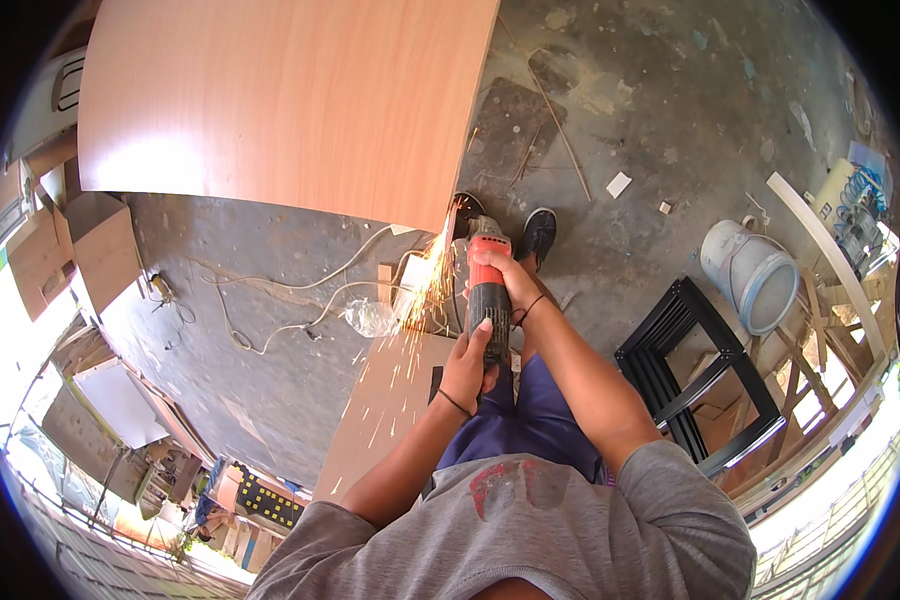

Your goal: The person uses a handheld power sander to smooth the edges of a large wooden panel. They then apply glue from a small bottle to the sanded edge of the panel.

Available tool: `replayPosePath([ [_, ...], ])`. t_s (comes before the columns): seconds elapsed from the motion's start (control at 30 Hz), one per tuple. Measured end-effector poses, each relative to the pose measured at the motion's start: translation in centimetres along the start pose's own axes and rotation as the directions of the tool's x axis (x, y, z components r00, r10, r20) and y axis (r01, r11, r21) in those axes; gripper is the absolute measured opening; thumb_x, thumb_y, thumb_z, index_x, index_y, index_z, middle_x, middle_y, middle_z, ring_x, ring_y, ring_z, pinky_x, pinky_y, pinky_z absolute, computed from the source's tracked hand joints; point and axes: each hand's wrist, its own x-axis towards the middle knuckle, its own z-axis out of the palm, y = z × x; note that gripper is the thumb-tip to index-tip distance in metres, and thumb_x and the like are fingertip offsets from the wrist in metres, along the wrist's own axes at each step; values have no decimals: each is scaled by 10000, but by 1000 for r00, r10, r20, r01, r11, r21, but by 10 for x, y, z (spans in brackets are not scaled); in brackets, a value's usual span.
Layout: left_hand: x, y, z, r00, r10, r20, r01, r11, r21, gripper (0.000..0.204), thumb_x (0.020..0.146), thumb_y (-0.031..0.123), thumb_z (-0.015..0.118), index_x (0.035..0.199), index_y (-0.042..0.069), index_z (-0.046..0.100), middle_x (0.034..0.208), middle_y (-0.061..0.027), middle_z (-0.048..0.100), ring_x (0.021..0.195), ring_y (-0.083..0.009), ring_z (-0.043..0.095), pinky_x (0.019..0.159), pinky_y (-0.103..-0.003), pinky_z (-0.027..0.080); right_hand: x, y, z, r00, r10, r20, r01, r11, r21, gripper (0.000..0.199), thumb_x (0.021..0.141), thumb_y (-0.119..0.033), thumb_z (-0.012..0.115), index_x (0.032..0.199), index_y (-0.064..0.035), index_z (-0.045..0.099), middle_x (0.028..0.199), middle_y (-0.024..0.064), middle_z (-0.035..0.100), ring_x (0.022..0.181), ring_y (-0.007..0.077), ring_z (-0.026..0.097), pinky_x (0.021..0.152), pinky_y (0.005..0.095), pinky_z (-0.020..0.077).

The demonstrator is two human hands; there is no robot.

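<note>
A red and black angle grinder (489, 298) is held out in front of my body, its head at the near right corner of a large wood-grain panel (290, 100). Bright sparks (428, 280) stream from that corner toward me and to the left. My right hand (513, 284) wraps round the front of the grinder's body, just behind the red part. Farther back, my left hand (466, 368) grips the rear end with its thumb along the top. The grinder's disc is hidden by its head and the glare of the sparks.
Beige cable (270, 288) loops over the concrete floor, beside a crumpled clear plastic piece (370, 318). A flat brown board (395, 400) lies at my left. Black metal frames (682, 340) and a whitish bucket (738, 262) stand to the right. Cardboard boxes (105, 248) are at the far left.
</note>
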Motion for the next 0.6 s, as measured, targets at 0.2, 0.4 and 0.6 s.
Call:
replayPosePath([
  [0.2,-2,0,-3,1000,6,-14,-6,1000,-3,410,932,420,444,897,25,550,569,-21,476,347,-84,347,328,-225,272,-8,0,12,999,-36,-18,36,999,-2,410,750,-345,656,979,-39,508,746,105,582,593,214,606,539,325,521],
  [0.4,-8,0,-3,1000,25,-14,-25,1000,15,434,924,432,447,870,16,557,543,-19,460,344,-84,346,329,-227,265,-9,4,13,994,-107,-37,106,994,-38,441,739,-347,671,1010,-40,508,758,118,580,623,240,620,545,348,529],
  [0.6,-8,-2,-4,1000,-1,-28,1,1000,1,448,927,439,431,883,9,547,533,-20,453,339,-85,335,327,-229,261,0,12,8,997,-65,-44,67,997,43,347,760,-309,647,959,-52,528,719,77,559,553,185,575,510,313,506],
])
